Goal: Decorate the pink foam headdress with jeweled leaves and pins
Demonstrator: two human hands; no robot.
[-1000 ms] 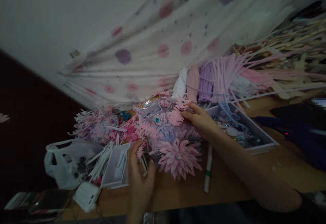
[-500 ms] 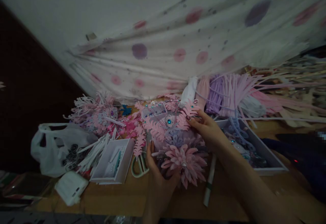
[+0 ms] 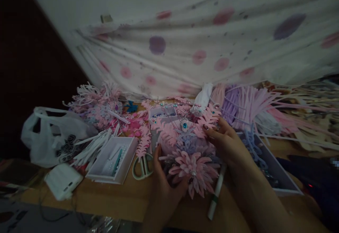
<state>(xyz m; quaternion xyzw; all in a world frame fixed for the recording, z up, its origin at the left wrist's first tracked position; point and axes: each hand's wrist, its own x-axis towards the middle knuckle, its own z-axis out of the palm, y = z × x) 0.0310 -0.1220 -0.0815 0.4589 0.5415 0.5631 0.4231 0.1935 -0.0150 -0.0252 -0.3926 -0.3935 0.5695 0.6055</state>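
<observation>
Left hand: cupping the near left side of the pink flower ornament, thumb up along its edge, fingers wrapping under the big pink bloom.
Right hand: gripping the ornament's right side, fingertips pressing on one pink fern-like leaf.
Ornament: sitting on the wooden table between both hands; one big bloom in front, one teal gem on top.
Marker: one, white with a green band, lying just right of the bloom, partly hiding under the right wrist.
Scissors: one pair, pale green handles, lying just left of the left thumb.
White boxes: two showing, one open tray at left holding a teal stick, one at right beyond the forearm.
White block: one, near the table's left edge.
Plastic bag: one, white, black swirling print, not readable as writing.
Foam strips: pink and lilac bundles piling up farther back, too many for counting.
Curtain: white with pink and purple dots, hanging behind.
</observation>
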